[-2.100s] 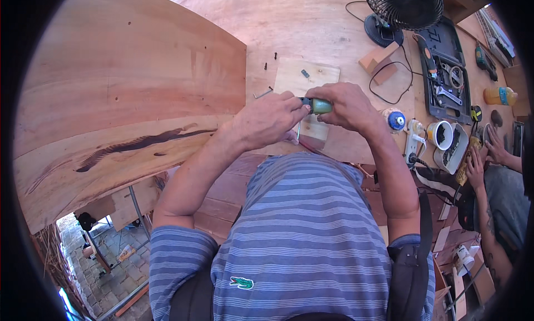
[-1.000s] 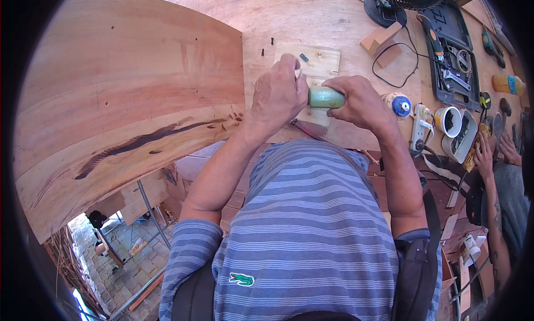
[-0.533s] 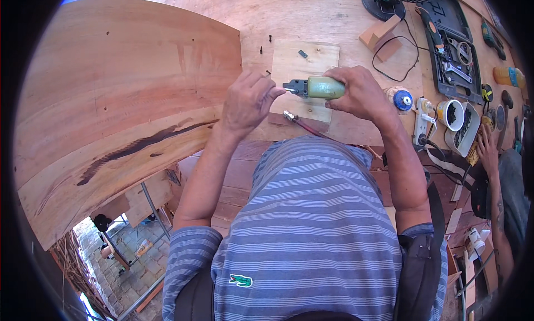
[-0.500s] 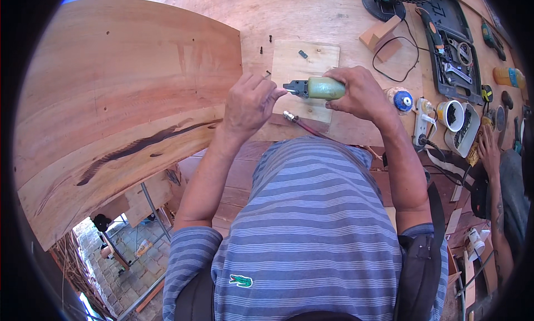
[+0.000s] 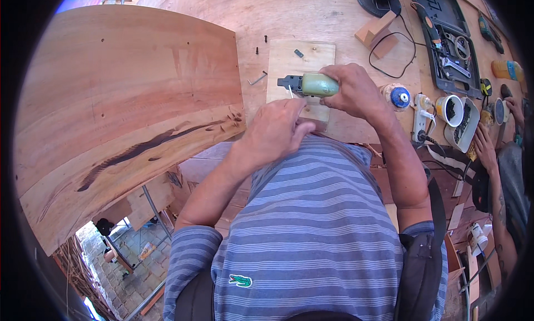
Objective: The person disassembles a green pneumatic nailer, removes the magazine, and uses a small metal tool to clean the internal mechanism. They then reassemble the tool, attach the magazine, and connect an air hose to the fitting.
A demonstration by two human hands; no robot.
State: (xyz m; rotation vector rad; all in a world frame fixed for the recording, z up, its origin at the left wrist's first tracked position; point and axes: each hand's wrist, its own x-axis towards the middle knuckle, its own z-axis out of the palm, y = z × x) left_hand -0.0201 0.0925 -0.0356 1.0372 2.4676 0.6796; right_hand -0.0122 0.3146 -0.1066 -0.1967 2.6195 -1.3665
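Observation:
My right hand (image 5: 356, 90) grips the back end of a green-bodied tool (image 5: 321, 85) with a black, screwed metal head. It is held over a pale wooden board (image 5: 278, 58), head pointing left. Just below the head is my left hand (image 5: 272, 129), fingers curled and thumb towards my shirt; what lies inside them is hidden. A thin pale rod (image 5: 290, 91) shows between the head and the left fingers; I cannot tell whether it belongs to the tool. On the board rests a small dark metal plate (image 5: 298, 53). An L-shaped hex key (image 5: 258, 78) and two dark screws (image 5: 257, 50) lie left of the board.
A large wooden panel (image 5: 133, 65) stands at left. Rightward are wood blocks (image 5: 377, 34), a black cable, a blue-capped bottle (image 5: 400, 97), a power strip (image 5: 421, 118), screw tubs (image 5: 449, 110) and a toolbox (image 5: 453, 54). Another person's hand (image 5: 485, 146) is at far right.
My left hand has moved down and right from the tool's tip to below its head, covering where the hose coupling lay. The hex key is now uncovered. My right hand keeps its grip.

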